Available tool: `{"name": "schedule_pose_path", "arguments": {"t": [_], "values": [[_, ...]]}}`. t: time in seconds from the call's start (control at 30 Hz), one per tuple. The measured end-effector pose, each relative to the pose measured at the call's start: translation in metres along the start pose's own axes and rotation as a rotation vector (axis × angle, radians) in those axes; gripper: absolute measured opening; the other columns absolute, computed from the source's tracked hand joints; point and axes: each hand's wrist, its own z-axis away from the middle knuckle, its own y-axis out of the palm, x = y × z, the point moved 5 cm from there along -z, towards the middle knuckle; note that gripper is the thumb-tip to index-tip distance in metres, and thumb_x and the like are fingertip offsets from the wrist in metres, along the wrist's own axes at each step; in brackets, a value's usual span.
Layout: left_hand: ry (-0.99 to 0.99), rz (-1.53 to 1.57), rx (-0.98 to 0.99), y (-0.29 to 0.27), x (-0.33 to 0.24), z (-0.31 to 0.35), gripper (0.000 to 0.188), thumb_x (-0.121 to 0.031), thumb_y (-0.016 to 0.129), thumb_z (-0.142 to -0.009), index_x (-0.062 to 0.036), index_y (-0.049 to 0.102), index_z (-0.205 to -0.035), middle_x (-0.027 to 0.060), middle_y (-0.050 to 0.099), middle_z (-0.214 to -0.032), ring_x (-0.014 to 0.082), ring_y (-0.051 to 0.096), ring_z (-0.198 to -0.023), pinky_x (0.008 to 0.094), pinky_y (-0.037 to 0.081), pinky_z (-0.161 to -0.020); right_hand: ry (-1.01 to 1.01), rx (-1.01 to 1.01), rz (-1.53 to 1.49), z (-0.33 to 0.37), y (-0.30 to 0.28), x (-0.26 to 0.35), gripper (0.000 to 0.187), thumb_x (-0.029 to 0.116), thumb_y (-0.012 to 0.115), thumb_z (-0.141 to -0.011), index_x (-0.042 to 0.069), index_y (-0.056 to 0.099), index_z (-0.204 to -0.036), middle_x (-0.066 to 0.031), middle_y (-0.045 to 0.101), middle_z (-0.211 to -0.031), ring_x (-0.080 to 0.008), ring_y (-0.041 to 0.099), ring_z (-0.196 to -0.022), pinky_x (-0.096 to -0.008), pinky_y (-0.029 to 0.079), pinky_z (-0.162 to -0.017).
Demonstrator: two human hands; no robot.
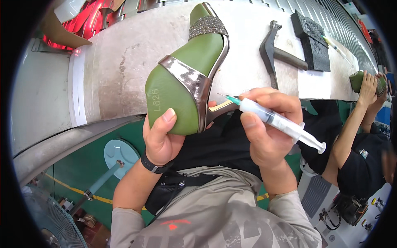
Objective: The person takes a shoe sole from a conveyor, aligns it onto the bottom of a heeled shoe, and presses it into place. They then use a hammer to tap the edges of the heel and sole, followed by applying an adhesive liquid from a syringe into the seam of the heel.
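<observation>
A high-heeled sandal (194,89) with metallic pewter straps sits on a green shoe last (169,103). My left hand (161,134) grips its broad heel end from below, thumb pressed on the green surface and fingers mostly hidden behind. A glittery strap (209,27) crosses the far, toe end. In my right hand (275,124) is a clear plastic syringe (281,124) with a green needle hub, held between thumb and fingers. Its thin needle points left, close to the slim heel (223,108) and the strap's edge; contact cannot be made out.
On the pale bench (111,70) to the right lie a hammer (271,53), black blocks (312,41) and another syringe (337,47). A co-worker's hands (368,89) hold a green piece at far right. A fan (51,219) and blue round-topped stool (120,155) stand lower left.
</observation>
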Motion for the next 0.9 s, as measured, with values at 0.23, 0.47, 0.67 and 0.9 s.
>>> {"name": "schedule_pose_path", "arguments": {"t": [0.23,0.47,0.67,0.9], "values": [[-0.037,-0.01,-0.007,-0.004,0.005,-0.001,0.089,-0.054,0.059,-0.1,0.0017,0.033,-0.163,0.0277,0.052,-0.154,0.0388,0.062,-0.136,0.0479,0.066,-0.095,0.018,0.012,0.166,-0.004,0.002,-0.007,0.032,0.0,0.08,-0.093,-0.004,0.062,-0.119,-0.018,0.08,-0.104,-0.0167,0.077,-0.084,-0.028,0.062,-0.075],[0.01,0.112,-0.004,-0.002,0.002,0.0,0.075,-0.037,0.059,-0.101,0.0076,0.038,-0.157,0.0283,0.056,-0.148,0.0444,0.066,-0.128,0.0508,0.064,-0.094,-0.031,0.015,0.154,-0.01,0.011,-0.008,0.031,-0.001,0.082,-0.091,-0.004,0.064,-0.116,-0.0173,0.08,-0.102,-0.0198,0.079,-0.083,-0.0302,0.064,-0.072],[0.017,0.092,0.017,-0.001,0.0,0.0,0.077,-0.037,0.059,-0.101,0.0075,0.035,-0.159,0.0291,0.054,-0.151,0.0438,0.065,-0.129,0.0509,0.063,-0.097,-0.008,0.039,0.194,-0.014,0.017,-0.008,0.027,-0.004,0.083,-0.085,-0.002,0.067,-0.107,-0.0156,0.078,-0.099,-0.022,0.078,-0.083,-0.0306,0.062,-0.07],[-0.007,0.114,0.034,0.002,-0.002,-0.001,0.078,-0.038,0.059,-0.101,0.007,0.034,-0.16,0.0296,0.053,-0.153,0.0402,0.065,-0.131,0.051,0.062,-0.099,-0.006,0.102,0.189,-0.025,0.025,-0.027,0.026,-0.012,0.079,-0.083,0.0,0.064,-0.101,-0.0136,0.073,-0.095,-0.0194,0.072,-0.081,-0.029,0.06,-0.067]]}}
